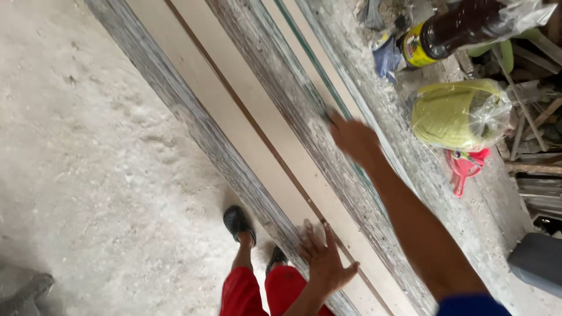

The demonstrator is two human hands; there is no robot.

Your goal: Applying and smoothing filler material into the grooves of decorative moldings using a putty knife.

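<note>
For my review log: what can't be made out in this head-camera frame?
- Right hand: motion-blurred on the boards; grip unclear.
- Boards: both ends cut off by the frame edges.
- Dark bottle: top cut off by the upper edge.
- Bagged yellow-green bundle: contents obscured by wrinkled plastic.

- Pale wooden board [257, 111]: smooth, matt face; rough, grey, chipped edges.
- Concrete floor [88, 164]: rough, dusty, matt.
- Dark bottle [456, 26]: glossy, under clear, crinkled plastic film.
- Yellow-green roll [453, 114]: wrapped in shiny clear plastic.
- Red tool [465, 167]: smooth plastic.
- Red shorts [266, 295]: matt cloth.
- Black sandal [237, 222]: dull rubber.
</note>
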